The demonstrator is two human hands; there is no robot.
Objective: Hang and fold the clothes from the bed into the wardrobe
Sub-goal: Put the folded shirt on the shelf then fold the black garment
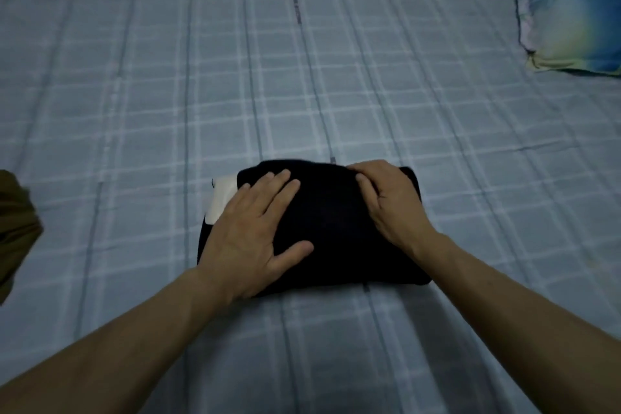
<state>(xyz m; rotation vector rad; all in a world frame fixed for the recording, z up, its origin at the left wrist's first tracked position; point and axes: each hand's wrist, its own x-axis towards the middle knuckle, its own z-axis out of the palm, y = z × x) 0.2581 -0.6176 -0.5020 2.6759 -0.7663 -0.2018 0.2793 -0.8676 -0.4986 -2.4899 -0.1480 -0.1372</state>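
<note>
A black garment (336, 228), folded into a compact rectangle with a white patch showing at its left edge, lies on the bed in front of me. My left hand (250, 239) rests flat on its left half, fingers spread, palm down. My right hand (391, 203) lies on the garment's far right corner, its fingers curled over the folded top edge and pinching the cloth there.
The bed is covered by a light blue checked sheet (302, 77). A brown piece of clothing (16, 228) lies at the left edge of view. A blue, green and yellow pillow (571, 20) sits at the far right.
</note>
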